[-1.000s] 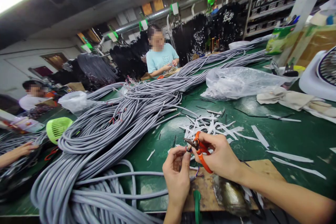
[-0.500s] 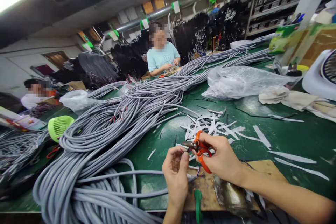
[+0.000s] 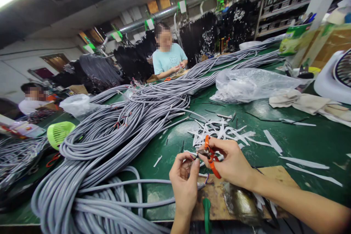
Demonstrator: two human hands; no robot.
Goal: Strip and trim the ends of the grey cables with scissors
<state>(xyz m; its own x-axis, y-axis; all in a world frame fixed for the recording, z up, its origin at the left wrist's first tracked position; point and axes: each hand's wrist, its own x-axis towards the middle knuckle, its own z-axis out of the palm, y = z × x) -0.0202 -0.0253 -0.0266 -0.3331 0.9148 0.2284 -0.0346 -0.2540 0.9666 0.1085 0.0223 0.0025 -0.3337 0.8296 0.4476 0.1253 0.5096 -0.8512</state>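
Orange-handled cutting pliers (image 3: pixel 210 156) are gripped in my right hand (image 3: pixel 233 159), their dark metal jaws pointing left. My left hand (image 3: pixel 184 179) pinches a small dark wire end (image 3: pixel 196 157) between thumb and fingertips, right by the jaws. Below the fingers, the end of a grey cable (image 3: pixel 161 201) shows thin coloured wires (image 3: pixel 207 180) over a wooden board (image 3: pixel 219 204). What lies inside the curled left fingers is partly hidden. White strips of wrapping (image 3: pixel 219 131) lie in a heap just beyond my hands.
Coiled grey cables (image 3: pixel 109 146) fill the left of the green table (image 3: pixel 260 113). A clear plastic bag (image 3: pixel 246 84), a cloth (image 3: pixel 304 102) and a white fan (image 3: pixel 334 76) stand on the right. A green clamp handle (image 3: pixel 206 212) sits at the front edge. A co-worker (image 3: pixel 168 58) sits opposite.
The pliers' handles have come closer together, and the jaws have drawn slightly right, off the left fingertips. The left hand stays nearly in place; the view has shifted slightly.
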